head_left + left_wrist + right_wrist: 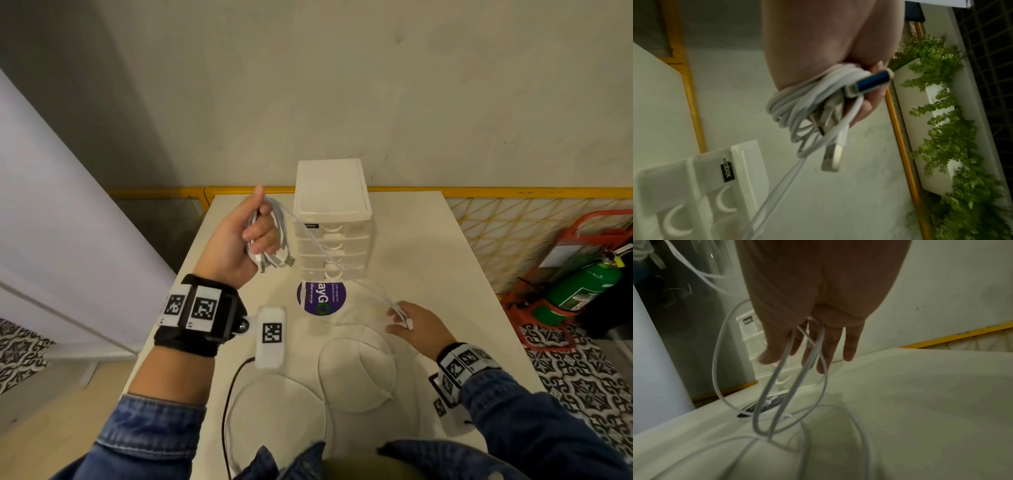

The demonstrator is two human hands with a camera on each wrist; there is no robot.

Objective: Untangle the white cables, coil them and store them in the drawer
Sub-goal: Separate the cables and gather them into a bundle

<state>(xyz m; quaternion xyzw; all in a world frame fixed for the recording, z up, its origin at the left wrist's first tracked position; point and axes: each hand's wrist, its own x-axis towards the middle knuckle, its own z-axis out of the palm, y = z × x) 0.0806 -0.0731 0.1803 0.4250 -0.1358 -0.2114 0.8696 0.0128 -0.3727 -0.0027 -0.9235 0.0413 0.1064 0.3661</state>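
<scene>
My left hand [258,224] is raised left of the white drawer unit [332,219] and grips a coil of white cable [277,236] with USB plugs dangling below it. The left wrist view shows the coil [807,104] wound in the hand [863,110], with a plug [833,160] hanging. One taut strand [342,263] runs from the coil across the drawer fronts down to my right hand [397,317], which pinches it low over the table. In the right wrist view cable loops [777,386] hang between that hand's fingers [849,352]. Loose cable loops [356,373] lie on the table. All the drawers look closed.
The white table [428,240] carries a round purple sticker [320,296] in front of the drawer unit. A yellow mesh fence [513,219] and a green fire extinguisher [582,287] stand to the right. A thin black wire [229,394] hangs from my left wrist device.
</scene>
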